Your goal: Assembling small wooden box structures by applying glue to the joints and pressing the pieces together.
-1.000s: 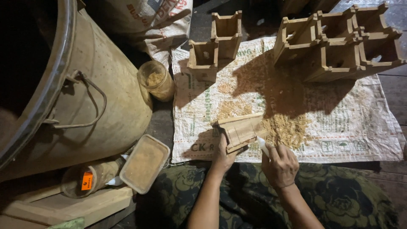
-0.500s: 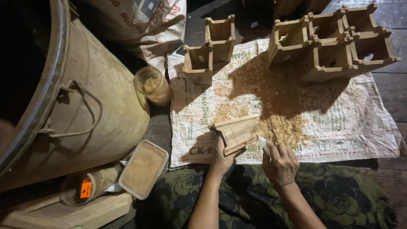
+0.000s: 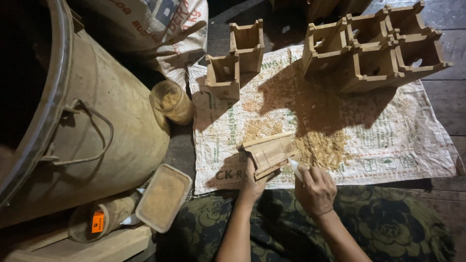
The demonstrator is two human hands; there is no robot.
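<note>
At the near edge of the white woven plastic sack [image 3: 388, 140] spread flat on the dark plank floor [image 3: 451, 111], you hold a small flat-sided wooden box [image 3: 269, 153] laid on its side. Your left hand [image 3: 252, 184] grips it from below, fingers curled around its lower corner. Your right hand [image 3: 315, 189] is closed around a small white tool [image 3: 294, 169], whose tip meets the box's right end; what kind of tool it is I cannot tell. Just right of the box lies a loose heap of tan sawdust [image 3: 323, 148], with thinner patches scattered toward the sack's middle.

Farther along the sack, two open-topped wooden boxes [image 3: 235, 60] stand touching each other at its upper left corner, and a cluster of similar wooden boxes [image 3: 376, 46] sits packed together at the upper right, casting a dark shadow over the sack.

Left of the sack stands a clear plastic jar [image 3: 170, 102] holding sawdust, leaning close against a large dusty metal drum [image 3: 111, 145] with a wire handle. Nearer your knees lie a rectangular clear plastic tub [image 3: 162, 196] filled with the same tan dust and a jar with an orange label [image 3: 97, 221] on its side. Your lap is covered by dark green flower-patterned cloth [image 3: 388, 228].
</note>
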